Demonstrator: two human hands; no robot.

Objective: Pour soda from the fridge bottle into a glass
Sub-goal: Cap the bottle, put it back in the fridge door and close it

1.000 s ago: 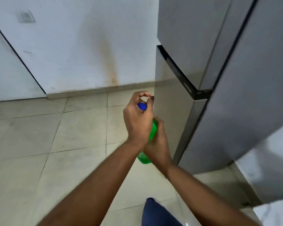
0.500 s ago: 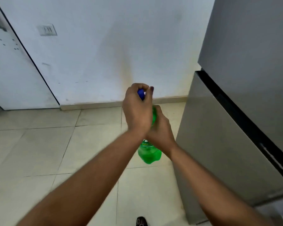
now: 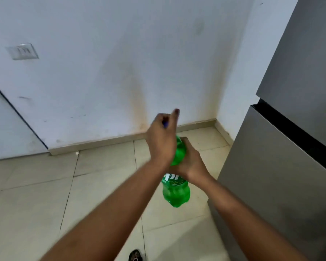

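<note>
Fridge (image 3: 290, 147) stands closed at the right. Green bottle (image 3: 176, 193) hangs upright over the floor tiles (image 3: 102, 185), right hand (image 3: 191, 162) wrapped around its middle to steady it while left hand (image 3: 161, 142) closes around the blue cap (image 3: 165, 125), probably to unscrew it.

Soft, even, fairly dim light with a bluish cast on the wall (image 3: 120, 53); no hard shadows or glare. Left hand (image 3: 163, 140) motion-blurred; straight lines bow towards the frame edges.

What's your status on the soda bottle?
Left hand closed over blue cap. Right hand gripping green bottle mid-body, upright. No glass in view. Fridge shut.
</note>
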